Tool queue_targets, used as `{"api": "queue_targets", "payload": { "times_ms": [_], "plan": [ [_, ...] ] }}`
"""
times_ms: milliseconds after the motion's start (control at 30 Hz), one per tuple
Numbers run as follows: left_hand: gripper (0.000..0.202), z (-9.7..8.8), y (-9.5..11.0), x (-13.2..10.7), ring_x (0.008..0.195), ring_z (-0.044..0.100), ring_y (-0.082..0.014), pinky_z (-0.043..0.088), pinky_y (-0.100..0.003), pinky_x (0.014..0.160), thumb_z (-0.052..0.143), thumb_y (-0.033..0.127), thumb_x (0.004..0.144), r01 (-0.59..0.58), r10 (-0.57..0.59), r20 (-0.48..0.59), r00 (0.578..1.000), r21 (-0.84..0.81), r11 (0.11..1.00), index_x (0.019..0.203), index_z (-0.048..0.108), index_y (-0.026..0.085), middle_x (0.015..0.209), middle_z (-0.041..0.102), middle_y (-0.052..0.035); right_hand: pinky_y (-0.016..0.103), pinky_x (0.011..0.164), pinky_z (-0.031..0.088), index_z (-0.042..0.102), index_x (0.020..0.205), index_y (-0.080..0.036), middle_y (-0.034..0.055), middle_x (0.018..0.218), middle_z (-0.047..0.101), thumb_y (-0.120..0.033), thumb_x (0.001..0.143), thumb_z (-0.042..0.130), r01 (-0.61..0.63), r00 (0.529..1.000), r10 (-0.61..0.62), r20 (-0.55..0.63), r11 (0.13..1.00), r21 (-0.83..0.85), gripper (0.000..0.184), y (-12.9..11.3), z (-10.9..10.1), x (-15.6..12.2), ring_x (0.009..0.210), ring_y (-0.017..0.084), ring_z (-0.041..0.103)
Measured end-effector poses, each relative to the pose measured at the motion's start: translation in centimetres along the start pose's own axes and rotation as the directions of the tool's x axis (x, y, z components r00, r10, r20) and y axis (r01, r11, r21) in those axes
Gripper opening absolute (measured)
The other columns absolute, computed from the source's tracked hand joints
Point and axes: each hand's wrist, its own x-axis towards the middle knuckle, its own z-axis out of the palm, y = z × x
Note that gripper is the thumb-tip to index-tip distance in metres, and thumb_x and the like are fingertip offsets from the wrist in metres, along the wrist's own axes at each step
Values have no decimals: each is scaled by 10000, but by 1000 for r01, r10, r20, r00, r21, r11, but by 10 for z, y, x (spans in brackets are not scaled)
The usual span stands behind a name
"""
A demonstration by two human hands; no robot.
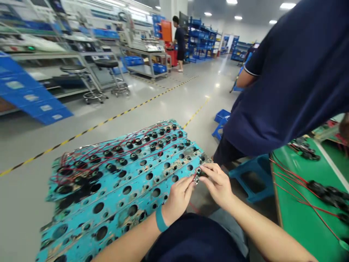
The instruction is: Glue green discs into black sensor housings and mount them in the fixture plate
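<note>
Over the near right corner of a turquoise board (136, 167) full of round holes, my two hands meet at a small black part (201, 172) with a red wire. My right hand (220, 185) is closed, with thumb and fingers pinching the black part. Fingertips of my left hand (178, 196) are pressed together on the red wire beside it; a teal band circles that wrist. Fingers partly hide the part. Rows of black round parts (117, 149) with red wires (89, 154) sit in the board's far holes; nearer holes are bare.
A person in dark blue (272, 94) stands close on my right. Beyond is a green-topped table (297, 203) with black parts and red wires. A blue plastic stool (253, 178) stands between. Blue bins (35, 94) and stools (106, 63) are at left; another person (180, 40) stands far back.
</note>
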Motion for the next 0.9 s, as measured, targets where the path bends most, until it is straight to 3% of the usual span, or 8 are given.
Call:
{"api": "queue_targets", "payload": {
  "times_ms": [133,233,333,433,533,900],
  "plan": [
    [305,-39,-57,-18,668,690,-155,596,-265,665,455,230,1015,231,-241,12,970,248,941,1255,632,166,842,731,-45,417,936,557,637,1299,-235,129,1195,679,-287,927,658,-230,973,231,-2,970,-80,377,49,93,27,1072,256,649],
    [334,-75,-112,-15,791,716,-211,608,-345,763,439,227,989,291,-292,-62,954,415,862,1252,631,153,931,747,-87,428,949,558,666,1210,-205,146,1182,686,-247,893,663,-321,944,328,27,935,-150,320,84,152,48,1103,277,649],
    [331,-101,-160,-6,925,707,-268,584,-421,856,424,202,961,309,-303,-98,948,515,799,1171,670,132,1027,738,-139,457,976,543,671,1155,-181,157,1150,693,-197,855,670,-351,928,368,49,914,-204,300,113,189,61,1107,298,651],
    [335,-109,-193,2,954,688,-292,556,-447,880,404,161,943,296,-317,-71,946,595,748,1102,696,117,1031,730,-159,486,1002,522,666,1149,-173,162,1133,697,-194,848,674,-382,909,412,61,883,-274,302,135,207,66,1117,318,648],
    [347,-105,-213,6,973,664,-304,522,-457,887,396,128,935,272,-334,-31,942,652,708,1106,698,119,1011,719,-162,477,1013,514,655,1182,-171,163,1150,694,-214,863,678,-392,895,440,78,858,-333,323,149,213,68,1137,318,640],
    [376,-94,-248,14,1005,583,-313,489,-422,850,397,71,919,237,-390,16,921,770,592,1170,671,124,1021,658,-168,462,1054,469,615,1262,-134,193,1223,662,-266,914,661,-385,863,487,134,806,-450,376,163,221,69,1206,321,594]
  ]
}}
